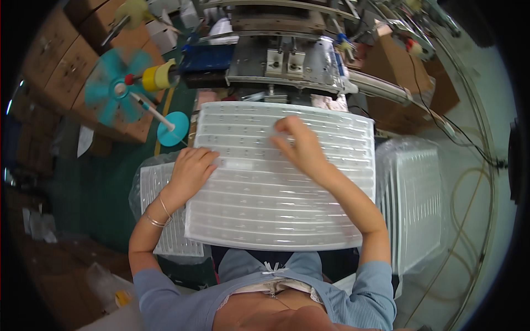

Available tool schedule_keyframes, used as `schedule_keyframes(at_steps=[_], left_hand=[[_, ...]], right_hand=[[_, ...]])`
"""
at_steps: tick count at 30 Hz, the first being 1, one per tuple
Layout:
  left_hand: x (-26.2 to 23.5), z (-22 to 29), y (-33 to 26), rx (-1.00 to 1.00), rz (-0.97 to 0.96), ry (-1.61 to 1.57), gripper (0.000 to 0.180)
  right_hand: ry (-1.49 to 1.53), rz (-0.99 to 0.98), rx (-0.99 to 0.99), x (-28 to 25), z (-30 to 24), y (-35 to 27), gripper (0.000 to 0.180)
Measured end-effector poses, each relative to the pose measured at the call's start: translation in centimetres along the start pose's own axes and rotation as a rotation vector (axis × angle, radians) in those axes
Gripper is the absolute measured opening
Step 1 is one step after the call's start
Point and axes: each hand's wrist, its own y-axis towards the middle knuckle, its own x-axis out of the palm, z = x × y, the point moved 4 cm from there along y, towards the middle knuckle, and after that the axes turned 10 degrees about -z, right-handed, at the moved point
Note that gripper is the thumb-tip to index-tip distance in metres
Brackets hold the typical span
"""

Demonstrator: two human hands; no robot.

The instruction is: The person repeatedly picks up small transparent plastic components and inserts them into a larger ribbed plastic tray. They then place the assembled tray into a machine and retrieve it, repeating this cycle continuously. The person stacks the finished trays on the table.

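A white ribbed plastic tray (276, 190) spans the space in front of me, a glossy clear film over its rows. Small dark marks or tiny parts, too small to name, dot its far rows. My left hand (193, 168) lies on the tray's left side, fingers stretched out near a pale strip (238, 164) in one groove. Over the far middle rows, my right hand (298, 144) is slightly blurred, its fingers curled and the thumb apart from them. Nothing shows between its fingertips. Whether that hand touches the tray, I cannot tell.
Beyond the tray stands a metal machine (284, 63) with a clamped block. A teal fan (118, 88) is at the left, near stacked cardboard boxes (72, 74). More white trays in clear plastic stand at the right (417, 204) and left (176, 220). Cables hang far right.
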Motion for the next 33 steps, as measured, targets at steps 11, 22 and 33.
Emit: schedule_keyframes(at_steps=[11, 22, 33], left_hand=[[-2.6, -1.3, 6.3, -0.025, 0.365, -0.208, 0.030], [-4.5, 0.9, 24.2, -0.105, 0.679, 0.102, 0.022], [-4.2, 2.8, 14.3, 0.081, 0.453, -0.420, 0.038]], right_hand=[[0.512, 0.301, 0.400, -8.8, 6.8, -0.4, 0.025], [0.047, 0.337, 0.187, -12.1, 4.6, 2.7, 0.021], [-0.591, 0.393, -0.118, -8.7, 2.7, 12.8, 0.015]])
